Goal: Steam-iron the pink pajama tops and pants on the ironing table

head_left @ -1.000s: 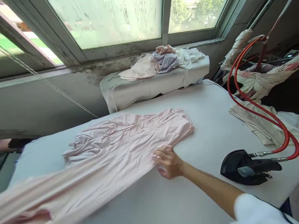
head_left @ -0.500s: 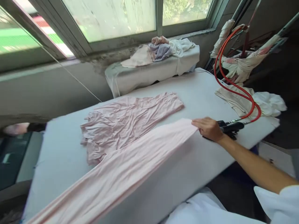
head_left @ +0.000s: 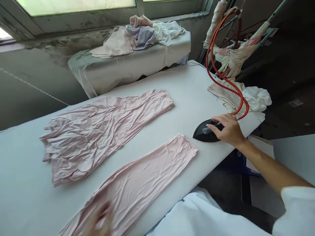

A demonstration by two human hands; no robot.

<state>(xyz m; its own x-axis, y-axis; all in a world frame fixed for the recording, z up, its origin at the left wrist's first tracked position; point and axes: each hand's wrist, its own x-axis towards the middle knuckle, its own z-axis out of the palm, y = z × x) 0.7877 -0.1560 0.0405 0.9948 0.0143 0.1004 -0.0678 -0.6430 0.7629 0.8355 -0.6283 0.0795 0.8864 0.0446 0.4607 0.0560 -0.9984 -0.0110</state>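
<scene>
A black iron (head_left: 205,133) lies on the white-covered table at the right, and my right hand (head_left: 227,129) is closed round its handle. Near the bottom edge my left hand (head_left: 99,223) is smeared by motion over a pink garment leg (head_left: 152,173); its fingers are too blurred to read. That leg lies flat along the near side of the table, its hem just left of the iron's tip. Beyond it a wrinkled pink garment (head_left: 98,127) is spread out with its gathered edge at the left.
The white table (head_left: 192,85) reaches to a padded ledge (head_left: 128,67) holding a cloth pile (head_left: 142,36) under the window. Red hoses (head_left: 221,75) loop down to the iron. Folded beige cloth (head_left: 228,95) and white cloth (head_left: 257,98) lie at the right end.
The hem of the pink leg has been let go by my right hand and now lies on the table. My right hand has taken hold of the iron. My left hand has come into view.
</scene>
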